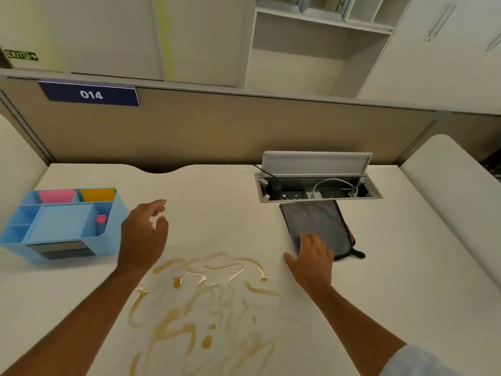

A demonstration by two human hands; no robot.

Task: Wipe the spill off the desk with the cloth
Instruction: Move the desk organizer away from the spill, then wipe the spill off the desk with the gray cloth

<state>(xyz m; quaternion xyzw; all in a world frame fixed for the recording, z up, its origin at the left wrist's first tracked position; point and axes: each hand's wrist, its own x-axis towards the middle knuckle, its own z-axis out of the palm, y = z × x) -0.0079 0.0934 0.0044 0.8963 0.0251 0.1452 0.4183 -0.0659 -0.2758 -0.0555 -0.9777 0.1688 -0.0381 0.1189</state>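
A brownish-yellow liquid spill [206, 302] runs in thin streaks over the white desk [217, 202], near its front middle. A folded dark grey cloth [317, 223] lies flat to the right, just in front of the cable box. My right hand [311, 260] rests with its fingertips on the cloth's near left corner, fingers spread, not gripping. My left hand [145, 234] hovers over the desk beyond the spill's left end, fingers loosely apart and holding nothing.
A light blue desk organiser [62, 226] with pink and yellow notes stands at the left. An open cable box [317, 189] with sockets and wires sits in the desk behind the cloth. A beige partition [244, 131] labelled 014 closes the back.
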